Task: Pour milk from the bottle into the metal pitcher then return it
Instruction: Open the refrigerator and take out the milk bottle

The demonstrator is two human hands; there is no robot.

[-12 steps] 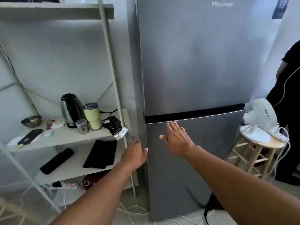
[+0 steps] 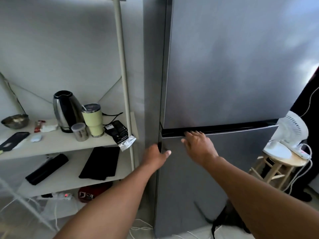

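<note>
Both your hands are at the fridge [image 2: 233, 66], and neither holds anything. Your left hand [image 2: 156, 156] sits at the left edge of the lower door [image 2: 224, 169], fingers curled round that edge and the thumb lying across the door front. Your right hand [image 2: 198, 144] is spread, fingers straight, their tips reaching into the dark handle groove [image 2: 241, 127] that runs along the top of the lower door.

The milk bottle is not in view, and neither is the metal pitcher. Both doors look closed, so if the bottle is in the fridge it lies straight ahead of you, behind the steel front; which compartment, the picture does not tell.

What matters now is the groove. Its long axis runs left to right across the door, level, just under the upper door, and your right hand is the one already on it, near its left end. Your left hand is lower and further left, at the vertical edge of the same door. I would judge the door opens from this left edge, since both hands have gone there, though no hinge is visible. If so, pull toward yourself and let it swing to your right.

Just left of the fridge, mind the shelf [image 2: 57, 144] with its kettle [image 2: 66, 109], pale green tumbler [image 2: 92, 120] and small tin [image 2: 79, 131]. On your right a stool [image 2: 283, 163] carries a white fan [image 2: 291, 130].
</note>
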